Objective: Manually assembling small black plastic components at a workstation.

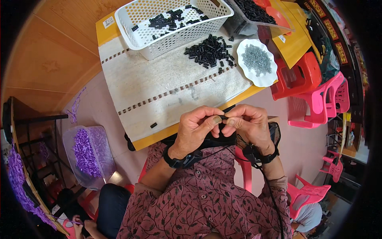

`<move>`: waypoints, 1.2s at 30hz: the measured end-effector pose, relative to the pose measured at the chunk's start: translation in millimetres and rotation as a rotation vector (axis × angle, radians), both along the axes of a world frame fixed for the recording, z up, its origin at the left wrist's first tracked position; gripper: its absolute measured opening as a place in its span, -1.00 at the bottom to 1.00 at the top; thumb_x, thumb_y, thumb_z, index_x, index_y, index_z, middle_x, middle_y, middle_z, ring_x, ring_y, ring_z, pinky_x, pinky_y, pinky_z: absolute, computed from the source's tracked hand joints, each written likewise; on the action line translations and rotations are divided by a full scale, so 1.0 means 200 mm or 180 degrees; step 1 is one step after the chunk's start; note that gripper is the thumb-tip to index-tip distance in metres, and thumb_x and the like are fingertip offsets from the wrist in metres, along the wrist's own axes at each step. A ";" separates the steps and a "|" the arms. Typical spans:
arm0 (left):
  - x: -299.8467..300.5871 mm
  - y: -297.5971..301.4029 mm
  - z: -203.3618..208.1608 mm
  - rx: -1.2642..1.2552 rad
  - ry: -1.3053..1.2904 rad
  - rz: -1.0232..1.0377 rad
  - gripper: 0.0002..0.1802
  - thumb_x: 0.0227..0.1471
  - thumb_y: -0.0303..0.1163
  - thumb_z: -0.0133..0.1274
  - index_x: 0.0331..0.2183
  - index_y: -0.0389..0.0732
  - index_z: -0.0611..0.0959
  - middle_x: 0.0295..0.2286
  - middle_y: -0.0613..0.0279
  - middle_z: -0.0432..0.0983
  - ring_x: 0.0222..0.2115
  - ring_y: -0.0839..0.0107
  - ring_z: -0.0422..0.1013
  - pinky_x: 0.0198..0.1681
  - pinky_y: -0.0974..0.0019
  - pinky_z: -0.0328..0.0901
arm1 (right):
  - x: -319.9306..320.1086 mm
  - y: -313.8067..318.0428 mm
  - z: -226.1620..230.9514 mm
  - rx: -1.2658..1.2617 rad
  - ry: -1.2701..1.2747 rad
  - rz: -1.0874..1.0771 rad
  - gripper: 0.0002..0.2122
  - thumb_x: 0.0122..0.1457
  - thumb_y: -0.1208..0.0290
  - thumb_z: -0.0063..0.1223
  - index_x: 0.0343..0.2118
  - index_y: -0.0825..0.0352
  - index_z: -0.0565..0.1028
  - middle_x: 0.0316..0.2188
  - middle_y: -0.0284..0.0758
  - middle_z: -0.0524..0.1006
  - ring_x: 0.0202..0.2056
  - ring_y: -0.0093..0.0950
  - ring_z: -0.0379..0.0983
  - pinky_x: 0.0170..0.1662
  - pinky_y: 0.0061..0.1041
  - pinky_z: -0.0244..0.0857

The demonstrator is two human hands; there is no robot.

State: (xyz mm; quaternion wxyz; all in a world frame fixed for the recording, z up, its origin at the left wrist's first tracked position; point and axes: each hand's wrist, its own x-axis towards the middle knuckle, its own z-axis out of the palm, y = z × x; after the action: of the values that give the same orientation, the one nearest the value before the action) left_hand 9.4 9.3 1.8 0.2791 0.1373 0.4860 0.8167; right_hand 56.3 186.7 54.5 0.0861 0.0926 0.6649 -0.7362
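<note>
Left hand (195, 129): raised over the desk's near edge, thumb and forefinger pinched narrow on a small black part (223, 117); a black band sits on the wrist.
Right hand (248, 124): just beside the left, fingertips meeting it at the same part, fingers curled close; it also wears a black band, with a cable running down from it.
Part: a short dark piece, caught between the tips of both hands and mostly hidden by them; it is held above the near edge, clear of the mat.
Desk (106, 32): yellow top, covered mostly by a pale mat (159, 85) with dotted lines across it.
Stray piece (153, 125): one black part alone on the mat near the near edge, left of the hands.
Pile (209, 51): loose black parts on the mat toward the far edge, well apart from the hands.
Basket (175, 38): white, latticed, at the far edge just behind the pile, with more black parts inside.
Plate (258, 61): white, scalloped, at the right edge beside the pile, holding small grey pieces.
Tub (89, 153): clear, on the floor left of the desk, holding purple pieces.
Stools (314, 89): red and pink plastic, right of the desk.
</note>
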 end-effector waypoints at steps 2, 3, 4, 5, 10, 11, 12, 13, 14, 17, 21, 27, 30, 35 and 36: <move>0.00 0.00 0.00 -0.0040 -0.0041 0.0014 -0.81 0.12 -0.54 -0.03 -0.22 -0.41 0.54 -0.53 0.25 0.46 -0.59 0.57 0.38 -0.50 0.51 0.34 | -0.01 0.02 -0.01 -0.0201 -0.0134 0.0031 -0.90 0.10 0.59 0.07 -0.33 0.49 0.49 -0.50 -0.23 0.55 -0.47 -0.50 0.54 -0.41 -0.58 0.49; 0.00 0.00 0.00 -0.0079 -0.0084 0.0022 -0.81 0.12 -0.54 -0.03 -0.22 -0.41 0.54 -0.53 0.25 0.46 -0.59 0.57 0.38 -0.50 0.51 0.34 | -0.02 0.01 0.00 -0.0202 -0.0133 0.0034 -0.90 0.10 0.59 0.07 -0.33 0.49 0.49 -0.50 -0.23 0.55 -0.47 -0.50 0.54 -0.41 -0.58 0.49; 0.00 0.00 0.01 -0.0081 -0.0083 0.0023 -0.81 0.12 -0.54 -0.03 -0.22 -0.41 0.54 -0.53 0.25 0.46 -0.59 0.57 0.38 -0.50 0.51 0.34 | -0.02 0.01 0.00 -0.0254 -0.0231 0.0011 -0.90 0.11 0.58 0.07 -0.33 0.48 0.49 -0.50 -0.23 0.55 -0.47 -0.49 0.54 -0.41 -0.57 0.50; 0.00 0.00 0.01 -0.0086 -0.0083 0.0013 -0.81 0.11 -0.54 -0.03 -0.22 -0.41 0.54 -0.53 0.26 0.46 -0.59 0.57 0.38 -0.50 0.51 0.34 | -0.03 0.01 0.01 -0.0306 -0.0330 -0.0012 -0.90 0.11 0.57 0.07 -0.33 0.48 0.49 -0.50 -0.23 0.55 -0.48 -0.48 0.55 -0.42 -0.56 0.50; 0.01 0.01 0.00 -0.0129 -0.0185 -0.0004 -0.82 0.11 -0.54 -0.03 -0.23 -0.40 0.55 -0.53 0.26 0.47 -0.59 0.58 0.38 -0.50 0.51 0.36 | -0.05 0.05 -0.07 -0.0690 -0.0339 0.0059 -0.89 0.07 0.56 0.13 -0.37 0.48 0.48 -0.53 -0.23 0.54 -0.51 -0.48 0.54 -0.45 -0.55 0.50; 0.01 0.01 -0.01 -0.0130 -0.0174 -0.0033 -0.82 0.11 -0.54 -0.03 -0.23 -0.40 0.55 -0.53 0.26 0.47 -0.59 0.58 0.39 -0.50 0.51 0.36 | -0.05 0.05 -0.08 -0.0787 -0.0336 0.0084 -0.89 0.06 0.56 0.14 -0.39 0.47 0.47 -0.54 -0.24 0.54 -0.53 -0.48 0.54 -0.46 -0.56 0.50; 0.01 0.01 -0.01 -0.0131 -0.0163 -0.0063 -0.82 0.11 -0.54 -0.03 -0.23 -0.40 0.55 -0.52 0.26 0.48 -0.59 0.58 0.39 -0.50 0.51 0.37 | -0.05 0.06 -0.08 -0.0786 -0.0338 0.0082 -0.89 0.06 0.56 0.14 -0.39 0.47 0.47 -0.54 -0.24 0.54 -0.53 -0.48 0.54 -0.46 -0.56 0.50; 0.01 0.01 -0.01 -0.0132 -0.0165 -0.0065 -0.82 0.11 -0.54 -0.03 -0.23 -0.40 0.55 -0.52 0.26 0.48 -0.59 0.58 0.39 -0.50 0.51 0.37 | -0.05 0.06 -0.08 -0.0824 -0.0380 0.0079 -0.89 0.05 0.57 0.15 -0.40 0.47 0.46 -0.54 -0.24 0.53 -0.53 -0.49 0.53 -0.47 -0.56 0.49; 0.01 0.01 -0.01 -0.0130 -0.0155 -0.0087 -0.83 0.11 -0.54 -0.03 -0.24 -0.41 0.55 -0.52 0.25 0.48 -0.59 0.58 0.39 -0.51 0.50 0.37 | -0.05 0.06 -0.09 -0.0862 -0.0421 0.0076 -0.89 0.04 0.57 0.16 -0.41 0.46 0.46 -0.55 -0.24 0.53 -0.54 -0.49 0.53 -0.48 -0.57 0.49; 0.02 0.01 -0.02 -0.0089 -0.0124 -0.0118 -0.83 0.11 -0.55 -0.03 -0.25 -0.41 0.55 -0.51 0.24 0.48 -0.59 0.57 0.39 -0.51 0.49 0.38 | -0.05 0.06 -0.09 -0.0933 -0.0364 0.0132 -0.88 0.03 0.56 0.17 -0.41 0.45 0.46 -0.55 -0.25 0.53 -0.54 -0.50 0.53 -0.49 -0.58 0.48; 0.02 0.02 -0.02 -0.0062 -0.0121 -0.0009 -0.85 0.10 -0.56 -0.02 -0.26 -0.39 0.56 -0.56 0.29 0.48 -0.61 0.63 0.39 -0.52 0.57 0.33 | -0.06 0.04 -0.08 -0.0949 -0.0463 0.0096 -0.88 0.03 0.55 0.18 -0.43 0.45 0.46 -0.55 -0.25 0.53 -0.55 -0.51 0.53 -0.50 -0.60 0.47; 0.05 0.04 -0.03 -0.0105 -0.0042 0.0163 -0.84 0.10 -0.56 -0.04 -0.25 -0.39 0.56 -0.57 0.30 0.49 -0.61 0.62 0.39 -0.53 0.56 0.32 | -0.07 0.06 -0.08 -0.0929 -0.0572 0.0121 -0.89 0.02 0.56 0.19 -0.46 0.44 0.47 -0.55 -0.27 0.53 -0.57 -0.53 0.51 -0.50 -0.61 0.46; 0.06 0.04 -0.06 -0.0190 0.0050 0.0087 -0.82 0.12 -0.54 -0.05 -0.23 -0.41 0.54 -0.51 0.21 0.49 -0.60 0.52 0.42 -0.51 0.47 0.37 | -0.07 0.06 -0.08 -0.0683 -0.0609 0.0135 -0.89 0.02 0.56 0.19 -0.45 0.44 0.47 -0.56 -0.28 0.53 -0.57 -0.55 0.50 -0.50 -0.62 0.46; 0.06 0.05 -0.01 -0.0087 0.0082 0.0179 -0.82 0.11 -0.56 -0.05 -0.22 -0.41 0.54 -0.52 0.22 0.50 -0.58 0.55 0.42 -0.49 0.52 0.36 | -0.04 0.06 -0.06 -0.0744 -0.0491 -0.0024 -0.90 0.05 0.55 0.16 -0.42 0.44 0.47 -0.53 -0.29 0.53 -0.54 -0.57 0.50 -0.47 -0.64 0.44; 0.05 0.05 0.00 -0.0074 0.0125 0.0253 -0.82 0.11 -0.56 -0.04 -0.22 -0.40 0.54 -0.53 0.25 0.50 -0.58 0.59 0.42 -0.48 0.55 0.34 | -0.04 0.05 -0.06 -0.0752 -0.0492 -0.0023 -0.90 0.05 0.55 0.16 -0.42 0.44 0.47 -0.53 -0.29 0.53 -0.54 -0.57 0.50 -0.47 -0.64 0.44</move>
State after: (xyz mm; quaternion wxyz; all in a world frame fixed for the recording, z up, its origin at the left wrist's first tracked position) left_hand 20.4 19.3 1.4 0.2385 0.1306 0.5060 0.8186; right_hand 48.3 196.7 42.3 0.1447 0.1406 0.5646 -0.8003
